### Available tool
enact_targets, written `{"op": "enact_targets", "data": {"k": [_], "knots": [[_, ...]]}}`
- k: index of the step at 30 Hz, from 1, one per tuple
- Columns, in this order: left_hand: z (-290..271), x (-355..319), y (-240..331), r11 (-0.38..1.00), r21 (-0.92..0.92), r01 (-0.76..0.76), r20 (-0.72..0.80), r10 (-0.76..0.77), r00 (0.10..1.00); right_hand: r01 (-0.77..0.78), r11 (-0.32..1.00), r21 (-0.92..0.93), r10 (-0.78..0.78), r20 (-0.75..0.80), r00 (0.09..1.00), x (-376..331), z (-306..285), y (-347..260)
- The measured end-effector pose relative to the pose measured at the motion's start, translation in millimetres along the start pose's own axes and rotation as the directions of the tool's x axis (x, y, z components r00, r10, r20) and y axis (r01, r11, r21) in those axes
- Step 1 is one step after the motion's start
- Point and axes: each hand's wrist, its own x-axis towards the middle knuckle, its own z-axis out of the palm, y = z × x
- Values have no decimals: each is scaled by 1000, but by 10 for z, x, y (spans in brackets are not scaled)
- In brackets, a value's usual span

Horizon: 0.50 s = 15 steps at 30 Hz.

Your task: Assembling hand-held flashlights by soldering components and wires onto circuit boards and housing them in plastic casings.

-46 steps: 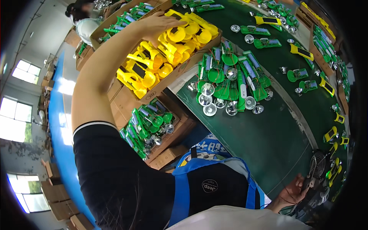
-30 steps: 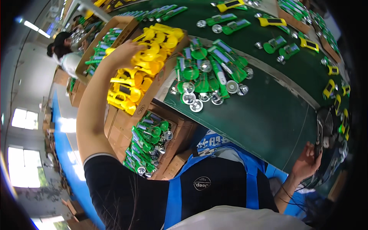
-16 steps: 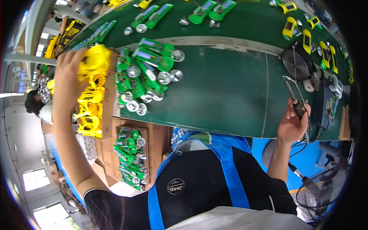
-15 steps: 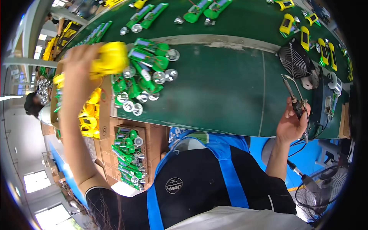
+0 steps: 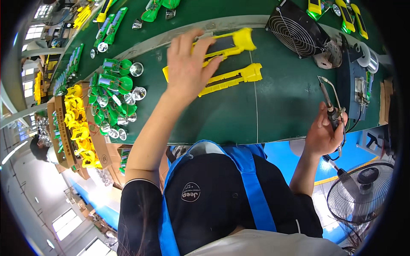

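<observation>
Yellow casings (image 5: 234, 42) lie left of black fan (image 5: 292, 34), partly under left hand (image 5: 188, 68), grip unclear; right hand (image 5: 322, 134) grasps soldering iron (image 5: 330, 109): careless swing could scorch them.

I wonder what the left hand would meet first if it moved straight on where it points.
Past the yellow casing beneath it, the left hand would probably first meet the pale rail behind the green worktop; its height above that rail is unclear.
</observation>
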Motion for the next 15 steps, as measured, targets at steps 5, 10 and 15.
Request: {"op": "enact_targets", "data": {"k": [5, 10, 15], "knots": [[71, -123, -214, 997, 80, 0, 66, -5, 998, -29, 999, 23, 29, 6, 1000, -4, 29, 23], [-3, 127, -415, 973, -6, -229, 156, 227, 961, -37, 999, 40, 35, 61, 998, -72, 88, -8], [-189, -81, -105, 954, 137, -265, 18, 265, 964, 27, 999, 17, -28, 39, 999, -140, 158, 1]]}}
